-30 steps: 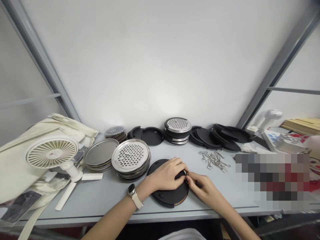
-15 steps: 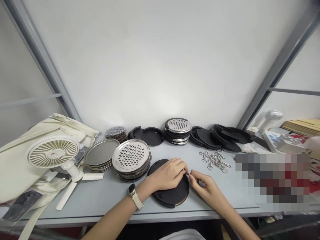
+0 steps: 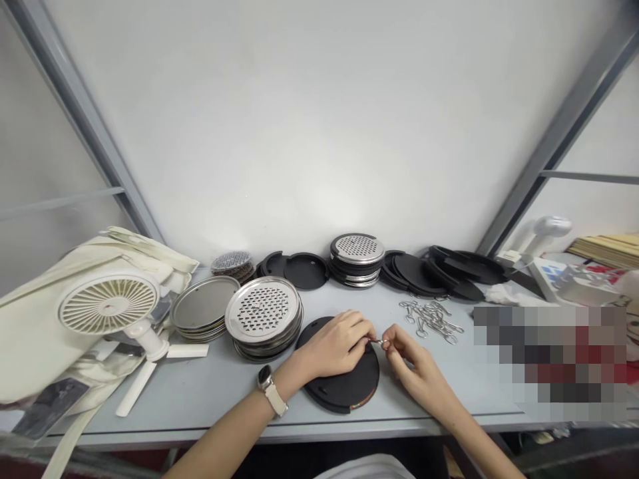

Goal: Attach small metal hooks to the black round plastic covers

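A black round plate (image 3: pixel 344 389) lies on the table in front of me, a copper-coloured strip showing along its lower right edge. Across its top rests my left hand (image 3: pixel 339 342), fingers curled over the right rim. Just beyond that rim, my right hand (image 3: pixel 409 362) pinches the looped end of a small metal wire clip (image 3: pixel 382 341). The clip's other end meets my left fingertips, where details are too small to make out. Behind my right hand is a loose pile of similar wire clips (image 3: pixel 432 319).
To the left stand a stack of perforated metal discs (image 3: pixel 262 309), a stack of plain metal discs (image 3: pixel 204 303) and a white fan (image 3: pixel 110 306). More black round plates (image 3: pixel 419 273) and a grater-topped stack (image 3: pixel 357 249) line the wall. A blurred patch covers the right side.
My right hand has shifted slightly right and up, away from the plate's rim, and more of the wire clip shows between the hands. My left hand stays on the plate.
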A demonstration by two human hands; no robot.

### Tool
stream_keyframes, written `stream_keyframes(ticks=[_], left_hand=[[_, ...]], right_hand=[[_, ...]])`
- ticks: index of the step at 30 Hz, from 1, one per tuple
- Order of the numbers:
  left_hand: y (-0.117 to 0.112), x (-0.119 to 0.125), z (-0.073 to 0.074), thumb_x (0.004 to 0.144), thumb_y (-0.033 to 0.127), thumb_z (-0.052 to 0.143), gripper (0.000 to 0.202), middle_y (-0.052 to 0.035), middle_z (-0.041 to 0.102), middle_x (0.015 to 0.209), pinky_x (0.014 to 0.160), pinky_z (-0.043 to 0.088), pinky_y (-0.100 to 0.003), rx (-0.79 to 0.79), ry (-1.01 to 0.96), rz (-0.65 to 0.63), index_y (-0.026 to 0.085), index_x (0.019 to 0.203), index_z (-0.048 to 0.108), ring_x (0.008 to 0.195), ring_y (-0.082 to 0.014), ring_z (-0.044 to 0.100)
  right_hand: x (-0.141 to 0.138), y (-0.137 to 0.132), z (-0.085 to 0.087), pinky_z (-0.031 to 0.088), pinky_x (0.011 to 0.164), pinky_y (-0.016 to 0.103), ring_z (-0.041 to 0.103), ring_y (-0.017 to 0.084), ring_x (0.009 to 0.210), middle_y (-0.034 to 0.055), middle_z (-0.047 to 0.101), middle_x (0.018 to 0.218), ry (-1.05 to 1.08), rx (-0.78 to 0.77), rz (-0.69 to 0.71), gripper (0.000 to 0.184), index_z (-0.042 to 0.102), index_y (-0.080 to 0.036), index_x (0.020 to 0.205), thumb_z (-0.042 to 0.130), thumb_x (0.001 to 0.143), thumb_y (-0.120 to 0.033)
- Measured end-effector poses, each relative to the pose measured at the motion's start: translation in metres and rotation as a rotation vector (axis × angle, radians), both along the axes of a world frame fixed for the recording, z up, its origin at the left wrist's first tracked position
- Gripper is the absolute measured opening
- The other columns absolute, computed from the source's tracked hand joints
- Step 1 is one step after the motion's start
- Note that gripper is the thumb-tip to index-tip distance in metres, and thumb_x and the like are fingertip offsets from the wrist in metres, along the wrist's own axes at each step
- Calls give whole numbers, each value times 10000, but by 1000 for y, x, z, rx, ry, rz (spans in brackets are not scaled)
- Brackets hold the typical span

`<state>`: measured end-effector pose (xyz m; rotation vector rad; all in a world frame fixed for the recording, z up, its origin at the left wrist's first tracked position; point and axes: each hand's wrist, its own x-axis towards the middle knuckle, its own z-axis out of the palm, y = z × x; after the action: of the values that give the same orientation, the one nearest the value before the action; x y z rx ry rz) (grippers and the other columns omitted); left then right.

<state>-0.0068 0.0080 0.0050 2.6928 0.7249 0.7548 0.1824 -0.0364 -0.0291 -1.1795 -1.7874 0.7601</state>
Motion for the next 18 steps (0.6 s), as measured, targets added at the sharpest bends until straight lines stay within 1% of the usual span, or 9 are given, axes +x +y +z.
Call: stream_keyframes(ticks=[2, 4, 7, 11, 13, 18], left_hand=[[-1, 0, 1, 889, 60, 435, 181, -53, 549, 990, 909, 429, -320, -22, -17, 9, 177, 1006, 510, 978, -191, 519], [-2, 0, 2, 893, 61, 427, 203, -60, 552, 1017, 904, 440, -321, -47, -40, 11, 180, 1039, 502, 994, -195, 527], [-2, 0, 1, 900, 69, 426, 193, -56, 556, 1010, 870, 456, -303, -59, -52, 2, 179, 1040, 501, 966, -187, 547], [-2, 0, 1, 904, 80, 427, 177, -50, 562, 993, 858, 466, -302, -65, -51, 9, 182, 1024, 507, 944, -181, 560], [-2, -1, 1, 904, 87, 433, 171, -55, 565, 999, 865, 469, -313, -66, -59, 11, 182, 1023, 511, 950, -186, 563], [-1, -1, 0, 895, 76, 448, 190, -57, 565, 1014, 879, 476, -298, -60, -76, -17, 175, 1045, 511, 971, -180, 566]], right_hand=[[0, 0, 1, 380, 554, 241, 434, 134, 590, -40, 439, 692, 35, -16, 9, 34, 405, -220, 899, 390, 915, -246], [0, 1, 0, 390, 561, 244, 444, 132, 583, -46, 438, 693, 35, -31, 35, 26, 395, -223, 932, 377, 913, -227], [0, 0, 0, 398, 584, 253, 445, 130, 580, -50, 438, 696, 10, -48, 69, 63, 395, -227, 960, 336, 946, -242], [1, -2, 2, 401, 602, 261, 447, 132, 582, -47, 438, 679, -4, -63, 103, 198, 419, -224, 928, 274, 1001, -338], [0, -2, 2, 400, 604, 258, 449, 133, 591, -45, 439, 680, -13, -73, 103, 229, 432, -221, 924, 292, 1004, -383], [-1, 0, -1, 364, 561, 239, 417, 133, 571, -68, 394, 627, -93, -57, 71, 233, 467, -217, 1062, 412, 969, -423]])
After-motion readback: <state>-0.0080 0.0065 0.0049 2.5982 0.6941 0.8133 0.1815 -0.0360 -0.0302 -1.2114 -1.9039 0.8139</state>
